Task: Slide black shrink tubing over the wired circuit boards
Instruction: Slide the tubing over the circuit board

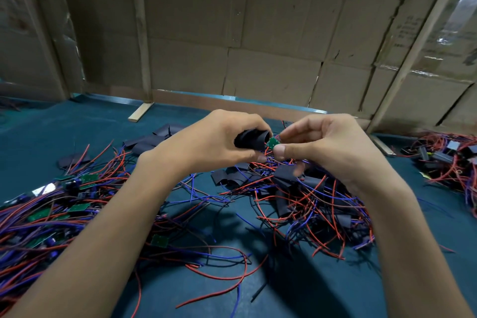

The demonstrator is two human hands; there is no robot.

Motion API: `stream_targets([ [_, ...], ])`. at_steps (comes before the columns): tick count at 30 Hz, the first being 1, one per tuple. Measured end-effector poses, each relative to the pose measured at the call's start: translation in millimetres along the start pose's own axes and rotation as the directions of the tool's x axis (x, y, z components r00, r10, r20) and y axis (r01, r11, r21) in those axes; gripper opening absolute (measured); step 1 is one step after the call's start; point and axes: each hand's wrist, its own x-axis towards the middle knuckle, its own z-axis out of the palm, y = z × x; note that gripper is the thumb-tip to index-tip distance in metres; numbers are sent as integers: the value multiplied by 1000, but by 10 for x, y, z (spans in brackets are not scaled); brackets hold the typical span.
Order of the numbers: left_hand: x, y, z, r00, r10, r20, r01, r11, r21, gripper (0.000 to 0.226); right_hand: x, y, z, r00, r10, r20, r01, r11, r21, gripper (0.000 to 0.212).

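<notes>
My left hand [219, 137] grips a piece of black shrink tubing [251, 139], its open end facing right. My right hand [322, 142] pinches a small green circuit board [272, 142] between thumb and forefinger, right at the mouth of the tubing. Both hands are raised above the teal table [77, 137]. Red and blue wires trail down from the board into the heap below. Part of the tubing is hidden inside my left fist.
Bare green boards with red and blue wires [51, 209] are heaped at the left. Loose black tubing pieces [152, 141] lie behind my left hand. A pile of sleeved boards [309, 193] lies under my right hand, another pile [449, 160] at far right. Cardboard walls [258, 33] stand behind the table.
</notes>
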Motion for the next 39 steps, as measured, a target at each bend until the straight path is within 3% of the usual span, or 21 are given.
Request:
stream_targets([
  [5, 1, 1, -13, 1000, -15, -12, 15, 999, 38, 35, -2, -30, 24, 996, -85, 5, 85, 996, 2, 15],
  [13, -14, -14, -31, 999, -6, -42, 11, 992, 122, 33, -22, -63, 97, 987, -162, -20, 161, 985, -53, 26],
  [19, -27, -11, -25, 991, 64, -117, -59, 997, 48, 29, -16, -69, 104, 989, -119, -84, 116, 992, -48, 28],
  [30, 14, -37, 44, 977, 108, -185, -79, 985, 156, 31, -43, -86, 130, 957, -286, -48, 283, 957, -66, 34],
  [39, 23, -40, 90, 951, 201, -234, -165, 972, 164, 38, -27, -85, 103, 974, -185, -128, 174, 980, -95, 29],
])
